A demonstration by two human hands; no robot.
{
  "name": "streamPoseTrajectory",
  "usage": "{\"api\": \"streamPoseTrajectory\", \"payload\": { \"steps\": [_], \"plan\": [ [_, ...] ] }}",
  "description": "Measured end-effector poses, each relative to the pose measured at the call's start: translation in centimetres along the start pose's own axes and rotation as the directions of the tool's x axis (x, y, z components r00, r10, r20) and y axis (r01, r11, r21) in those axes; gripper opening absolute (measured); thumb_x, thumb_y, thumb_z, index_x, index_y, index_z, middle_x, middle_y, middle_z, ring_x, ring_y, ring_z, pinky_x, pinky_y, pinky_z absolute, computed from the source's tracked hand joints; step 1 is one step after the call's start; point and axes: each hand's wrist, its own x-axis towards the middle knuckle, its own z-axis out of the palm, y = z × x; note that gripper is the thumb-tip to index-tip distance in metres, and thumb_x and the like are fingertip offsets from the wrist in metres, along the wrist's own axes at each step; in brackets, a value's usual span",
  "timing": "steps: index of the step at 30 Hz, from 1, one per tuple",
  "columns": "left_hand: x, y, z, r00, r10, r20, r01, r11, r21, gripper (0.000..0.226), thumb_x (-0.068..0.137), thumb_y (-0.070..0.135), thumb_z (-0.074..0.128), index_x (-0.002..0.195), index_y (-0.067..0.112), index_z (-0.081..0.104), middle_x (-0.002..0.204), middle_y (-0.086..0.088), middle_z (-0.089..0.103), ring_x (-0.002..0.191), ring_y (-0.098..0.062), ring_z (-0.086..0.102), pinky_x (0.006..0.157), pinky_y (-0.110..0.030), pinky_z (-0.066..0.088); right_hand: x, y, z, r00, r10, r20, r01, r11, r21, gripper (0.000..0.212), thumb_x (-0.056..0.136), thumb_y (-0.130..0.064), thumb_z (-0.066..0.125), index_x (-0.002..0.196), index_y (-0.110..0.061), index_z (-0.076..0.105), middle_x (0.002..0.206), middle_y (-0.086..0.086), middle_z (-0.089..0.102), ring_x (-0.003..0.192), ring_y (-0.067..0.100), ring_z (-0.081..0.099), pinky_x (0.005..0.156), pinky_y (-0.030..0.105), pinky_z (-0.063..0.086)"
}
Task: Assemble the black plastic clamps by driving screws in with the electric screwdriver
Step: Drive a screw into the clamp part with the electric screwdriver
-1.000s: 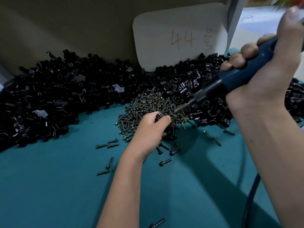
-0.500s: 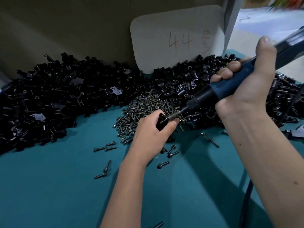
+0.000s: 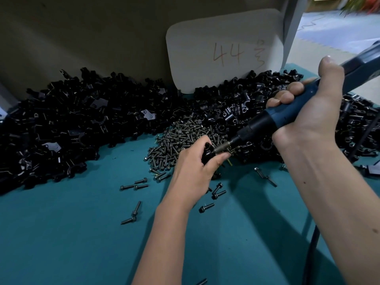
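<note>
The left hand [image 3: 192,171] sits near the centre of the view, fingers curled around a small black clamp [image 3: 207,153]; most of that clamp is hidden inside the grip, so its shape is hard to make out. From 2 o'clock the right hand [image 3: 308,112] comes in wrapped around the blue electric screwdriver [image 3: 287,112], thumb raised along the barrel. The driver's rear end is cut off at the right edge. Its metal bit [image 3: 223,146] slants down toward 8 o'clock and meets the clamp between the left thumb and forefinger; any screw there is too small to tell.

Just beyond the left hand, toward 12 o'clock, lies a heap of screws [image 3: 181,140], with loose ones scattered on the teal tabletop [image 3: 61,233] toward 7 o'clock. A large pile of black clamp parts [image 3: 72,124] runs from 9 o'clock across to 3 o'clock, partly covered by the right forearm. A pale card [image 3: 224,50] marked "44" stands at 12 o'clock.
</note>
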Motion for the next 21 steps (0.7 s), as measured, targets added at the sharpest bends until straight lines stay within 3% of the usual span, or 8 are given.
{"api": "streamPoseTrajectory", "payload": {
  "steps": [21],
  "plan": [
    [-0.22, 0.37, 0.42, 0.999, -0.002, -0.051, 0.002, 1.000, 0.010, 0.042, 0.095, 0.053, 0.069, 0.088, 0.019, 0.045, 0.062, 0.005, 0.049, 0.049, -0.011, 0.033, 0.045, -0.033, 0.029, -0.66, 0.30, 0.36, 0.998, -0.042, 0.041, 0.043, 0.999, -0.025, 0.036, 0.100, -0.035, 0.064, 0.074, -0.021, 0.044, 0.062, -0.003, 0.046, 0.050, 0.012, 0.041, 0.052, 0.026, 0.040]
  ]
}}
